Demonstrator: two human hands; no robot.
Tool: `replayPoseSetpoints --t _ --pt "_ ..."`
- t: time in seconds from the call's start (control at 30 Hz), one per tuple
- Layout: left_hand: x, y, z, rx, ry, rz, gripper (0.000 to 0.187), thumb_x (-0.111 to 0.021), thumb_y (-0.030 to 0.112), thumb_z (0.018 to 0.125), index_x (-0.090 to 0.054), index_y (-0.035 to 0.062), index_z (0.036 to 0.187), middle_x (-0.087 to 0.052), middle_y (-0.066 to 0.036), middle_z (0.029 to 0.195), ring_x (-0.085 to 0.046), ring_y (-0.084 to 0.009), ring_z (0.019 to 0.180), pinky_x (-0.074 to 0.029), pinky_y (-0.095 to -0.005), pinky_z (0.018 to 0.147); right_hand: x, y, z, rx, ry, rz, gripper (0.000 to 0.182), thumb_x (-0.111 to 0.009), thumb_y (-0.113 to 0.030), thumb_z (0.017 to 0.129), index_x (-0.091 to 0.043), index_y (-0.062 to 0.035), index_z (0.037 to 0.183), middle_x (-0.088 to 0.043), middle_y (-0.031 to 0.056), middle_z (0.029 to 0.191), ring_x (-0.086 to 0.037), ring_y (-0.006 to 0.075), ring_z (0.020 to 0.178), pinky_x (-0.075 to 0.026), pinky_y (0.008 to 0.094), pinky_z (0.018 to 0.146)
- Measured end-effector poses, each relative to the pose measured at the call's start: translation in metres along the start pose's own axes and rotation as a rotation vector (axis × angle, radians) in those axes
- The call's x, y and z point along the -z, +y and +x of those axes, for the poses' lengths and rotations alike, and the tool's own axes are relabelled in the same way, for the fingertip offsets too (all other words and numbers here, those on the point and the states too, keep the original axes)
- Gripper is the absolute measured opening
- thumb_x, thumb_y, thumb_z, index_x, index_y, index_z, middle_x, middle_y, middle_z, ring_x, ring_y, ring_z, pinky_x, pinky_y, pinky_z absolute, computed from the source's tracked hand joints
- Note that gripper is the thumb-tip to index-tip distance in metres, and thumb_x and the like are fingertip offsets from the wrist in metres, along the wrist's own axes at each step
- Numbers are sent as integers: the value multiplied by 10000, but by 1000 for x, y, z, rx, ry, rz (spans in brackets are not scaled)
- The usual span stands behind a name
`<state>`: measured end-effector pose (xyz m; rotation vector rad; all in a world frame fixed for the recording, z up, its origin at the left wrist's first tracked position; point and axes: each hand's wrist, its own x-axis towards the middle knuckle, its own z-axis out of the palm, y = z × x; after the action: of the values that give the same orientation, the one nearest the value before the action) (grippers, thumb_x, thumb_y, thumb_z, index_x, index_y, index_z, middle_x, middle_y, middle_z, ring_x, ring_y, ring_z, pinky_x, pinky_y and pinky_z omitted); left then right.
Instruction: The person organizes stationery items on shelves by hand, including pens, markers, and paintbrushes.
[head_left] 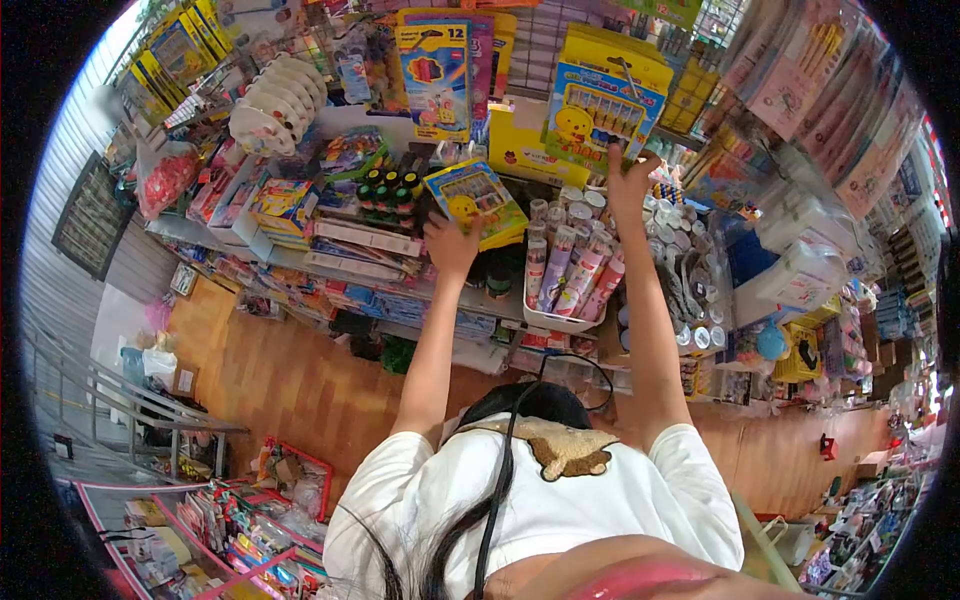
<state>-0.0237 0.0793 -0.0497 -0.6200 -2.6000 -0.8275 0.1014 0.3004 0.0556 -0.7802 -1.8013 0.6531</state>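
My left hand (450, 245) is closed on the lower left edge of a yellow and blue crayon pack (478, 205) with a yellow chick printed on it. The pack tilts over the shelf, beside several dark bottles (390, 192). My right hand (630, 182) reaches higher, its thumb and fingers around the lower right corner of a similar crayon pack (600, 105), which is at the front of a row on a wall hook. Below, between my forearms, a white basket (562, 318) holds several tubes with printed wraps.
A coloured pencil pack (435, 80) hangs to the left on the rack. Clear round-lidded containers (675, 235) crowd the shelf right of my forearm. White plastic boxes (800, 285) stand farther right. Wooden flooring (310, 365) shows below the shelf, and a pink-edged bin (180, 520) stands lower left.
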Motion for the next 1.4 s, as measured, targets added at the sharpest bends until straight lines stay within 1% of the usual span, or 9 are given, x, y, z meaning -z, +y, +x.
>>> replayPoseSetpoints --t 0.1,0.13,0.23,0.27,0.47,0.53,0.73,1.03,1.4 --pt "-33 -35 10 96 -411 -384 666 -553 569 776 -574 -97 788 -590 -200 722 -597 -336 706 -458 -429 574 1 -3 -2 -12 -34 -93 763 -445 -592 838 -199 28 1208 -551 188 651 -564 363 603 -447 411 535" --pt "-36 -33 6 58 -231 -373 618 -576 539 786 -570 -76 729 -564 -122 530 -585 -281 490 -447 -391 456 4 -5 -3 -12 -59 -129 781 -431 -590 843 -169 28 1240 -580 233 697 -588 403 649 -464 439 557" --pt "1 -12 -2 268 -377 -675 540 -611 458 801 -570 -78 750 -602 -151 596 -606 -220 487 -457 -333 451 15 -3 -9 -34 -155 -161 793 -468 -549 842 -111 -1 1291 -587 296 775 -585 463 736 -468 492 628" --pt "-8 -18 -2 268 -384 -735 509 -619 429 804 -576 -77 770 -611 -151 614 -607 -203 484 -457 -313 446 23 -7 -14 -118 -199 -291 718 -527 -453 850 -176 15 1265 -620 185 777 -620 321 724 -470 383 638" --pt "0 -32 -19 352 -466 -1161 331 -621 289 838 -597 -38 878 -635 -88 686 -586 -120 488 -447 -241 431 50 2 -77 -30 -226 -60 490 -519 -253 887 -282 -44 1262 -620 111 787 -589 205 668 -455 335 607" --pt "31 -29 -40 297 -510 -1104 318 -619 268 843 -579 -35 931 -636 -79 734 -586 -109 511 -452 -239 443 46 13 -96 -34 -272 34 347 -513 -198 891 -411 -40 1183 -608 80 786 -553 166 640 -443 317 604" --pt "85 -30 -98 105 -615 -1220 349 -664 225 810 -548 -21 1028 -637 -68 823 -603 -101 658 -467 -246 512 52 -48 -150 -127 -726 217 489 -523 -256 889 -334 -12 1267 -593 150 936 -574 203 814 -449 334 732" --pt "151 41 -67 -388 -326 -1032 453 -729 271 735 -573 -34 1030 -665 -132 845 -654 -192 761 -491 -293 675 107 -99 -142 123 -270 538 344 -545 -106 855 -388 4 1139 -570 120 968 -539 155 875 -432 301 756" --pt "121 93 -16 -447 -400 -1077 460 -706 265 763 -545 -10 1095 -659 -111 802 -623 -139 674 -471 -258 614 101 -87 -86 137 -142 529 312 -547 -137 877 -413 -19 1133 -557 86 975 -518 153 897 -409 297 788"
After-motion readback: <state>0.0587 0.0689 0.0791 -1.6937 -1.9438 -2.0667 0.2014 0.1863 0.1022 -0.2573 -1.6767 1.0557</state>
